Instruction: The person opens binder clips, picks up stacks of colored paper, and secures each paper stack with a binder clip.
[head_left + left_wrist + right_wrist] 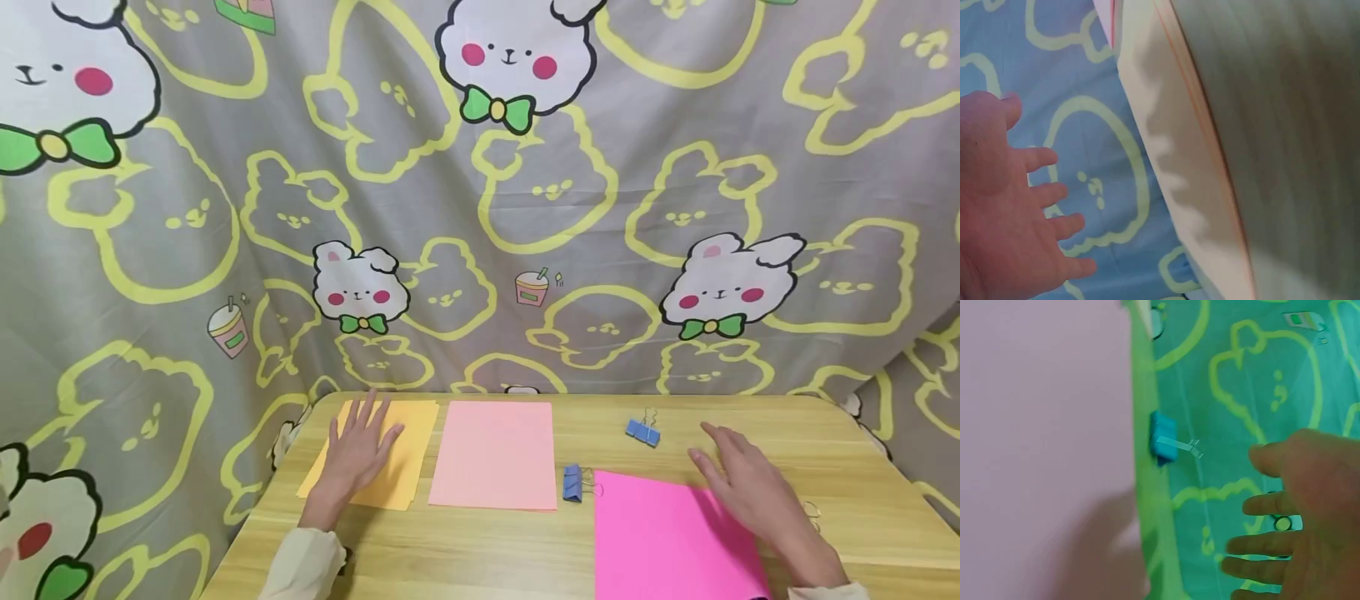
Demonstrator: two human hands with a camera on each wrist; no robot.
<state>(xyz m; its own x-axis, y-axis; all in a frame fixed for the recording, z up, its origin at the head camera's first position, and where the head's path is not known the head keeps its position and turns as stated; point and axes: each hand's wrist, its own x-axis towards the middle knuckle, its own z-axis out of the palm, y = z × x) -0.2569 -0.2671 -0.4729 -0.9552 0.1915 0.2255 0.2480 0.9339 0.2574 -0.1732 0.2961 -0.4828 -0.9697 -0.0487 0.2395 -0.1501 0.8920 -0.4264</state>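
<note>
The left paper [408, 471] is yellow-orange, the middle paper [495, 454] is soft pink, the right paper [663, 533] is very bright pink, and the clips [573, 483] are blue. The table [457, 550] is light yellow-brown with streaky wood lines, and the sleeves [303, 567] are cream. The curtain [450, 208] is grey with thick yellow animal outlines, plus white animals [726, 275] with black edges, red-pink cheeks and green bows [517, 114] with yellow middles, and little pink cups [531, 287] with white tops and green labels; it looks blue in the left wrist view and green in the right one.

Cream sleeves [300, 567], a small dark piece [345, 561] at the left cuff [324, 546].
</note>
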